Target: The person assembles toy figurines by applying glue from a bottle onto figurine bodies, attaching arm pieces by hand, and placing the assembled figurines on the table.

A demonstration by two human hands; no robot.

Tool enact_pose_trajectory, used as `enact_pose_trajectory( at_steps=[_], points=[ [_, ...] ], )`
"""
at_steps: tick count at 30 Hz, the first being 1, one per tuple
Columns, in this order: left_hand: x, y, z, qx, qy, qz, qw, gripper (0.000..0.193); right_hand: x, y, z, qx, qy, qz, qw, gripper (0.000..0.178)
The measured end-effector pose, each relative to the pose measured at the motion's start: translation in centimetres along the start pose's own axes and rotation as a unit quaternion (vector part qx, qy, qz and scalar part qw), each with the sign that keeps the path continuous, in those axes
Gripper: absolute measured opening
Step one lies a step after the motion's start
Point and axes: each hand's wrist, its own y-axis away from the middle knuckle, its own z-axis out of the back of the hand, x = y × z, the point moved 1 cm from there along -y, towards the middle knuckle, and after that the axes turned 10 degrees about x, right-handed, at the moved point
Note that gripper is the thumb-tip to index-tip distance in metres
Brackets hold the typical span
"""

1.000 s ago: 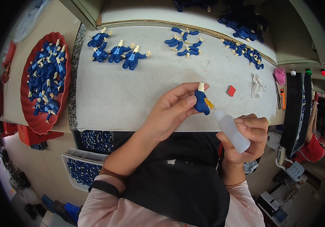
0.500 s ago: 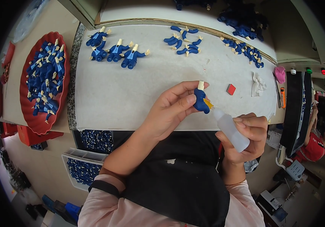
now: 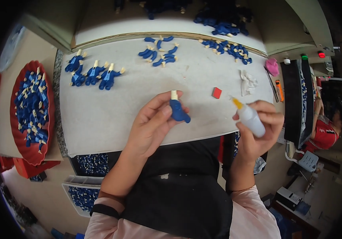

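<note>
Blue figure part (image 3: 178,110) pinched in left hand (image 3: 152,125) fingertips, right hand (image 3: 258,127) gripping glue bottle (image 3: 250,118) (apart)

Single head-worn fisheye view, looking steeply down from above the person's chest onto the pale grey-white worktable (image 3: 99,115). The left hand (image 3: 151,123) and right hand (image 3: 258,131) sit close, near centre; forearms enter from the lower edge. Straight table edges bow toward the dark circular rim.

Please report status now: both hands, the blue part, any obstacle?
Left hand pinches blue toy arm. Right hand grips small glue bottle, nozzle apart from the part. Nothing between them.
</note>
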Motion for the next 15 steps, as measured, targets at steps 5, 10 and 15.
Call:
enact_pose_trajectory(
  at_steps=[5,10,15],
  points=[
    [0.0,0.1,0.1,-0.006,-0.008,-0.011,1.000,0.036,-4.0,-2.6,4.7,0.008,0.042,-0.156,0.987,0.024],
    [0.1,0.1,-0.1,-0.003,-0.027,-0.013,1.000,0.037,-9.6,-5.2,9.5,-0.022,0.194,-0.232,0.953,0.020],
    [0.1,-0.1,-0.2,-0.012,-0.031,-0.015,0.999,0.036,-13.2,-7.3,11.2,0.078,0.382,-0.194,0.900,0.020]
  ],
)
